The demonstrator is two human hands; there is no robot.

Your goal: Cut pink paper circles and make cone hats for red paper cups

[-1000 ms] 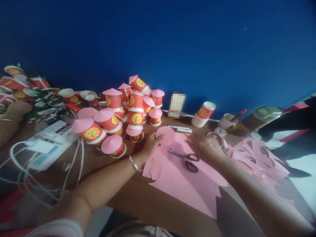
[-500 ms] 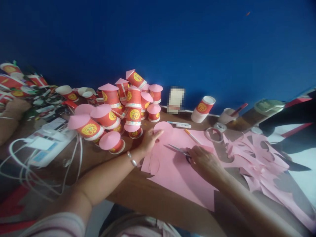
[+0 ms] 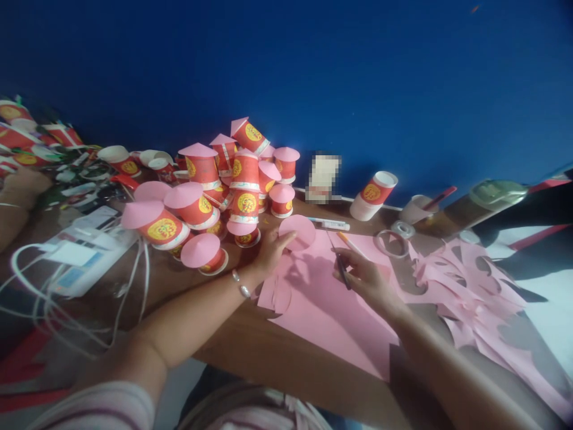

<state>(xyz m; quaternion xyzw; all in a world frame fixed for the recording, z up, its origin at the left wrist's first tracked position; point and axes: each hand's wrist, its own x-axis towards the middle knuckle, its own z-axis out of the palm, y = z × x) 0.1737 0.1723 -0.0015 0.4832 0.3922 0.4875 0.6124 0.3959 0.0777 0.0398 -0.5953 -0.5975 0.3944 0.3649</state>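
Between thumb and fingers, my left hand (image 3: pixel 274 251) pinches a round pink paper disc (image 3: pixel 301 232) at its lower left edge. My right hand (image 3: pixel 360 272) is closed around scissors (image 3: pixel 342 269), whose thin blades point up and away, just right of the disc. Both hands are over a large pink paper sheet (image 3: pixel 340 322) lying on the brown table. To the left of my left hand, red paper cups with pink cone tops (image 3: pixel 203 254) are piled up, some upright and some tipped.
Pink paper offcuts (image 3: pixel 470 286) spread at the right. Tape rolls (image 3: pixel 391 243), an orange pencil (image 3: pixel 351 243), a white marker (image 3: pixel 333 224) and stacked cups (image 3: pixel 373 196) stand or lie behind. At left are a white power strip (image 3: pixel 87 254) with cables and another person's hand (image 3: pixel 24 185).
The scissors have swung from pointing left to pointing up and away, as my right hand turned. The disc is tilted to show more of its face. The camera view has shifted slightly.
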